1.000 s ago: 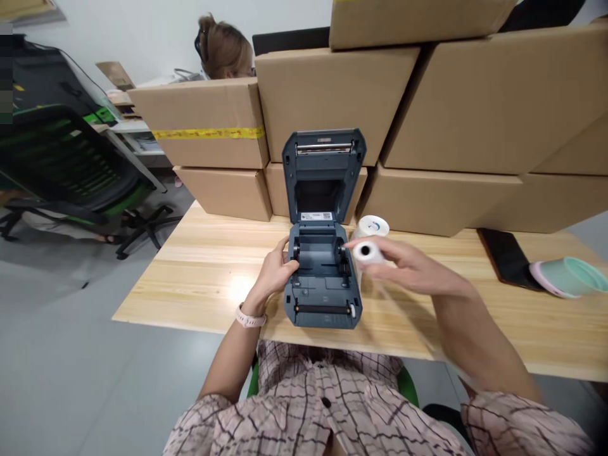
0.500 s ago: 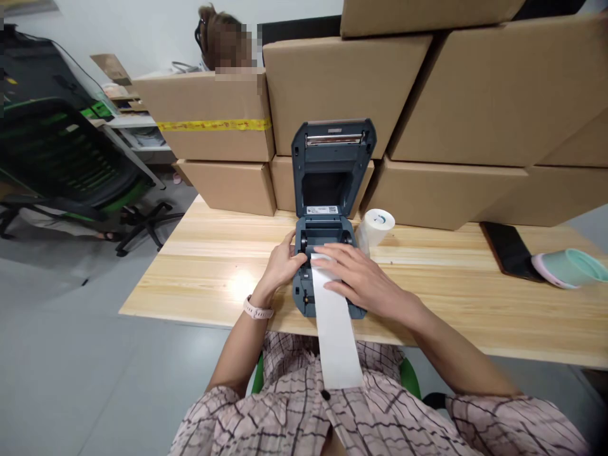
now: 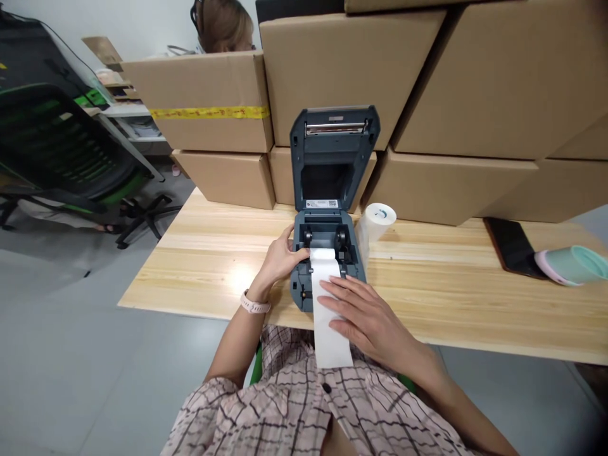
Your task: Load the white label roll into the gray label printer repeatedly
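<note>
A dark grey label printer (image 3: 300,288) stands on the table near its front edge, its lid (image 3: 327,159) raised at the back. From its bay a white paper strip (image 3: 330,348) runs over the front and hangs past the table edge. My left hand (image 3: 277,258) grips the printer's left side, thumb over the inner edge beside the paper and fingers along the outer wall. On the strip lie the spread, stretched fingers of my right hand (image 3: 368,320). The two black roll holders (image 3: 341,237) show inside the bay.
A white label roll (image 3: 380,225) stands right of the printer. Cardboard boxes (image 3: 351,69) are stacked behind it. Farther right lie a dark phone (image 3: 513,247) and a mint-green cup (image 3: 574,265). A person sits beyond the boxes; a black chair (image 3: 61,145) is at left.
My right hand has slid down along the paper strip towards me, uncovering the bay and the strip's upper part. My left hand keeps its place on the printer's side.
</note>
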Demonstrator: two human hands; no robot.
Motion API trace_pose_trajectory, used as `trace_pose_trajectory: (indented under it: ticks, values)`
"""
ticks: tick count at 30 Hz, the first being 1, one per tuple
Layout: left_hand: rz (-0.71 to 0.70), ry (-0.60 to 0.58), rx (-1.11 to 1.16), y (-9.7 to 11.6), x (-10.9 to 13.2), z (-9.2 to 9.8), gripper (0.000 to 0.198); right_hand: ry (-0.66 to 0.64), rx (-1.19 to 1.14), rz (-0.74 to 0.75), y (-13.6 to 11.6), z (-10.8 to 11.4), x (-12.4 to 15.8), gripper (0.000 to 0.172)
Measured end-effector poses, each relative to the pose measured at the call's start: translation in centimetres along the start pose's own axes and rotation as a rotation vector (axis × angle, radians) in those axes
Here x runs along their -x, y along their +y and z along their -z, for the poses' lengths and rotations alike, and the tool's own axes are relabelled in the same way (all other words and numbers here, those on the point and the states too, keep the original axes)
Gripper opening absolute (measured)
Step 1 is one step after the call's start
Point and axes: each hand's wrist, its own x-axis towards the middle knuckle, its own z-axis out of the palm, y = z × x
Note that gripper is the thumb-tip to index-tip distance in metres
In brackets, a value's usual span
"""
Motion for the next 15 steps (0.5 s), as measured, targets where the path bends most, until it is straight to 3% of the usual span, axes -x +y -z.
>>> trace_pose_trajectory:
  ticks: [5, 10, 12, 15]
  values:
    - [-0.016, -0.003, -0.007, 0.1, 0.1, 0.0, 0.078, -0.025, -0.033, -0.018, -0.2, 0.0, -0.1, 0.035]
    - [-0.021, -0.007, -0.005, -0.1, 0.1, 0.1, 0.077, -0.203, -0.380, 0.117, -0.6, 3.5, -0.2, 0.042]
    - [-0.019, -0.011, -0.001, -0.2, 0.1, 0.1, 0.078, -0.096, -0.435, 0.107, 0.3, 5.7, -1.4, 0.038]
    - [-0.019, -0.009, 0.016, -0.2, 0.0, 0.1, 0.078, 0.353, -0.308, -0.047, 3.6, 8.5, -5.5, 0.039]
